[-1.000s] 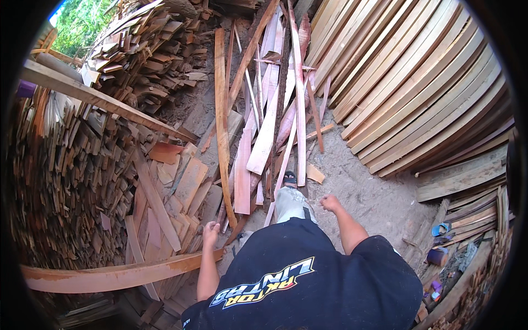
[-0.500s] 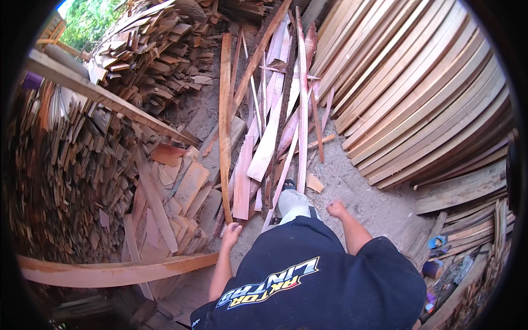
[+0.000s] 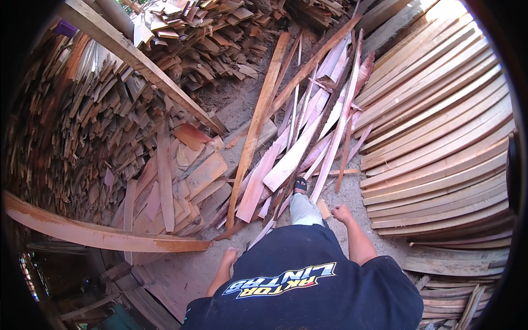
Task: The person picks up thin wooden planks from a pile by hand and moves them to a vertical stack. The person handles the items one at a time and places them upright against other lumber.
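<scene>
My left hand [image 3: 229, 256] hangs low beside my dark shirt, its fingers curled, with nothing visible in it. It is nearest the lower end of a long brown plank [image 3: 258, 129], a gap between them. To the right, my right hand [image 3: 341, 213] is held as a loose fist in front of my body, with nothing showing in it. Ahead of my sandalled foot [image 3: 300, 186] lies a heap of pale pinkish offcut strips [image 3: 289, 165]. A small pale wood piece [image 3: 323, 209] lies on the ground close to my right hand.
Long sawn boards [image 3: 440, 148] are stacked along the right. Many short wood scraps [image 3: 82, 126] are piled at the left. A slanting beam [image 3: 148, 71] and a curved-looking orange-brown beam [image 3: 110, 237] cross the left side. Flat offcuts [image 3: 206, 173] lie between them and the strips.
The view has turned and the scene shifted to the right. My left hand, earlier at the brown plank's lower end, is now apart from it. My foot is more visible.
</scene>
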Available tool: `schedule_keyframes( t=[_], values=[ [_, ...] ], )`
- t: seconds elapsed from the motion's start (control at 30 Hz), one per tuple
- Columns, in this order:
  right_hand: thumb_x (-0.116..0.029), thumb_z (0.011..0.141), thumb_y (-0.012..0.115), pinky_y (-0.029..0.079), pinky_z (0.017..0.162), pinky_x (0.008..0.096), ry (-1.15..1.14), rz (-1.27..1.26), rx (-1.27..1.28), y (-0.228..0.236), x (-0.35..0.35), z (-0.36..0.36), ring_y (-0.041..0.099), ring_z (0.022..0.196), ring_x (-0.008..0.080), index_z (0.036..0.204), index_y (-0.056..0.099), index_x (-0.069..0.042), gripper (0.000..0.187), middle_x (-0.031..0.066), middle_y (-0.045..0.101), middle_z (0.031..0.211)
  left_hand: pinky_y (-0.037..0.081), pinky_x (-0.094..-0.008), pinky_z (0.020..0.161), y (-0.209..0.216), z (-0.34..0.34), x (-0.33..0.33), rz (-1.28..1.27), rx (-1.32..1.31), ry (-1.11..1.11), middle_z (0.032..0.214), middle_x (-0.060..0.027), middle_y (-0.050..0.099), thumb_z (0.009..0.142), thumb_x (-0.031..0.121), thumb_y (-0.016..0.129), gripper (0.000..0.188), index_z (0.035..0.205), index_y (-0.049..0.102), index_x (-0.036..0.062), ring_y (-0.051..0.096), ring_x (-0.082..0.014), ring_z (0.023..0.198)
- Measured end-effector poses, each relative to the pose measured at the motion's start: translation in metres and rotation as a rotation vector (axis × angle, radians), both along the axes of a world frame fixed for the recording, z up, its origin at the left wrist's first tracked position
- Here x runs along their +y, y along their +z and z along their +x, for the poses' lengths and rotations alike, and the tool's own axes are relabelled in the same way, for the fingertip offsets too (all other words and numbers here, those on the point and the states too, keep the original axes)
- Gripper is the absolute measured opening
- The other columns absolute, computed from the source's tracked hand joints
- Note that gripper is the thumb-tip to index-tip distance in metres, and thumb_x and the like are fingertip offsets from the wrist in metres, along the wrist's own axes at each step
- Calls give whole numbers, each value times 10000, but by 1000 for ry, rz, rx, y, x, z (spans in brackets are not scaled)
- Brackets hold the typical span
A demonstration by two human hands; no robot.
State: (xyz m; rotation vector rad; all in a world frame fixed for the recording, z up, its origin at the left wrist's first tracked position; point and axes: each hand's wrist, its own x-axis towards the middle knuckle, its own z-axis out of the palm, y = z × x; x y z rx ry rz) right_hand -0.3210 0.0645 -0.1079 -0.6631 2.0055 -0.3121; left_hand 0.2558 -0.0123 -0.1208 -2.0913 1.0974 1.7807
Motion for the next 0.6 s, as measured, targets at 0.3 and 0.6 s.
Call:
schedule_keyframes(
  t=[0.3, 0.6],
  values=[
    [-130, 749, 624, 453, 461, 291, -59, 80, -39, -31, -80, -147, 597, 537, 163, 749, 657, 21, 155, 89, 631, 638, 470, -350, 877, 142, -242, -210, -645, 142, -124, 1086, -179, 632, 867, 239, 600, 375, 1134, 572, -23, 612, -258, 1020],
    [-9, 755, 604, 449, 478, 286, -48, -142, -187, 18, -212, -152, 589, 527, 157, 876, 626, 10, 124, 80, 609, 624, 483, -264, 718, 181, -187, -253, -905, 68, 402, 892, -34, 627, 887, 185, 595, 230, 1049, 598, 22, 600, -106, 791]
  ],
)
